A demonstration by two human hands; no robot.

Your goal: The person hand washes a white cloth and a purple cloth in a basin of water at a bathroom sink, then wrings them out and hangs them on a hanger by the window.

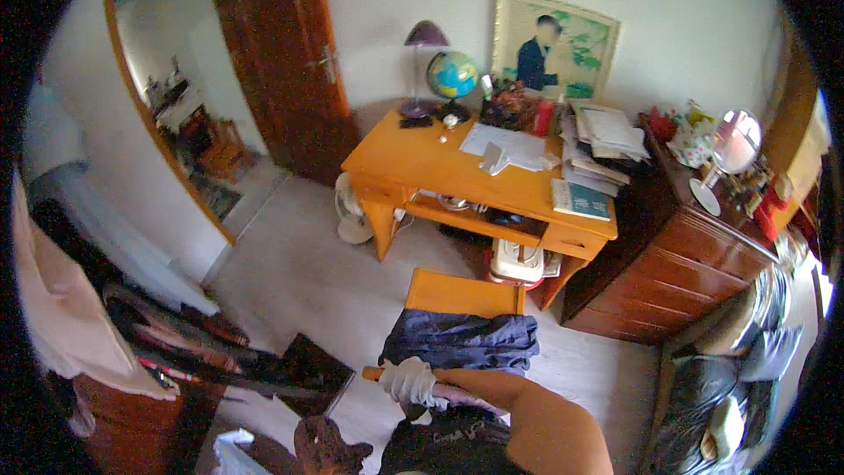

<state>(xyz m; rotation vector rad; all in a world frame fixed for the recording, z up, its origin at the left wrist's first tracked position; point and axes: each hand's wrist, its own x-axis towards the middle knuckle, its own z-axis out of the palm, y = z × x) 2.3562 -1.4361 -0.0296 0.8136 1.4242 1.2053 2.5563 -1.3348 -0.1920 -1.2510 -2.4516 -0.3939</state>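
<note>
My bare right arm reaches in from the lower right. My right hand (422,384) is mostly hidden by a bunched white cloth (407,379), which it grips by the wooden end (372,374) of a chair. Just beyond, a dark blue garment (461,340) lies over the front of the chair's wooden seat (465,290). Black fabric bearing writing (448,439) lies below the arm. I cannot make out my left hand.
A wooden desk (455,171) stands ahead, with a lamp (425,46), a globe (453,74), papers and books. A dark wooden chest of drawers (692,264) is at right. An open door (280,66) stands at left. A black box-like thing (316,369) lies near the chair.
</note>
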